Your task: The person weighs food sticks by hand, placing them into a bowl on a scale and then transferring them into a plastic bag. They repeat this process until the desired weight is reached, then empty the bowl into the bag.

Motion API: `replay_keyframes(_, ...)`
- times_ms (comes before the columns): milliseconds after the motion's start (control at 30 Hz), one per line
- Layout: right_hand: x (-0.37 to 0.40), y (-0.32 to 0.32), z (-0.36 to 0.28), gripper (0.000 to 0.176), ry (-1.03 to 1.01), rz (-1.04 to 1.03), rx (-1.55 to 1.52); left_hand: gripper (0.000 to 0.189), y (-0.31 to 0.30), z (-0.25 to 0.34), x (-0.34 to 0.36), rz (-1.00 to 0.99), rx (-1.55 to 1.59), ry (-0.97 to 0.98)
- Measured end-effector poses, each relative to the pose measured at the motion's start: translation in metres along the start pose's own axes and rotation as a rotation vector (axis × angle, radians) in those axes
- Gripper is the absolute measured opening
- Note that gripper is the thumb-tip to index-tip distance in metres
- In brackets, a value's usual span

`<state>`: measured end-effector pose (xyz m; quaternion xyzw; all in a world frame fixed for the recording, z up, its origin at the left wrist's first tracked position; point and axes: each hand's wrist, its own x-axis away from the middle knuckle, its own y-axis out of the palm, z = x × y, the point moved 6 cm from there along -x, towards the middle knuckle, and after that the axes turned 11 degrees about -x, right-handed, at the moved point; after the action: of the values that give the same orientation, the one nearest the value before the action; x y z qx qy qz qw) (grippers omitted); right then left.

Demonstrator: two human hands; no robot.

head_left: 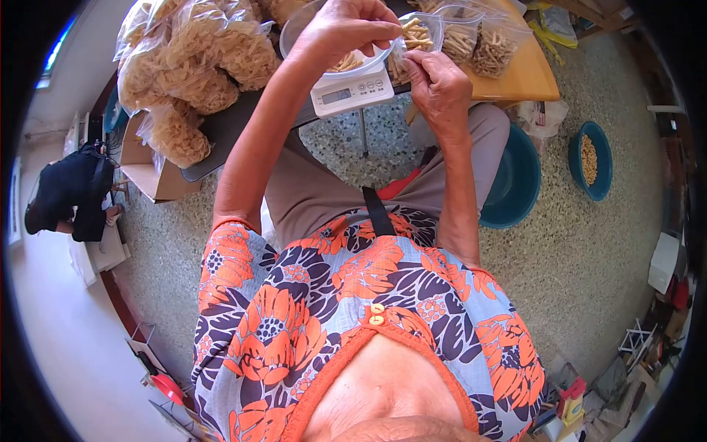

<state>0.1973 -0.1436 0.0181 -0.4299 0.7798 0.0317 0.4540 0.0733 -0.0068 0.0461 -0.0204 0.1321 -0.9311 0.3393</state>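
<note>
A white digital scale [353, 94] stands at the table edge, carrying a pale bowl [293, 38] with tan, stick-like dried pieces [345, 63] inside. Over the bowl hangs my left hand [340, 31], its fingers bent and pressed together beside a clear plastic bag; whatever they hold is hidden. My right hand [442, 82] pinches the near edge of this clear plastic bag [434, 35] between thumb and forefinger. More of the tan sticks [416, 34] show in the bag. Beyond it lie more filled bags of sticks [495, 53].
Large bags of tan dried flakes [195, 51] are heaped at left, above an open cardboard box [151, 166]. A teal basin [515, 180] and a smaller teal bowl of pale pieces [589, 158] sit on the floor at right. Another person [70, 191] bends at far left.
</note>
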Motion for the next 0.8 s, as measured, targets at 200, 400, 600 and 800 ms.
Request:
replay_keyframes(200, -0.001, -0.001, -0.002, 0.013, -0.028, 0.005, 0.01, 0.014, 0.014, 0.024, -0.011, 0.265, -0.736, 0.143)
replay_keyframes(400, 0.0, 0.0, 0.0, 0.011, -0.026, 0.002, 0.025, 0.009, 0.02, 0.043, -0.006, 0.514, -0.862, 0.462)
replay_keyframes(600, -0.001, 0.0, -0.002, 0.012, -0.054, 0.02, -0.002, 0.013, -0.025, 0.038, 0.007, 0.524, -0.951, 0.357)
replay_keyframes(800, -0.001, 0.004, -0.003, 0.011, -0.034, 0.006, 0.006, 0.014, -0.048, -0.006, 0.015, 0.296, -1.206, 0.056)
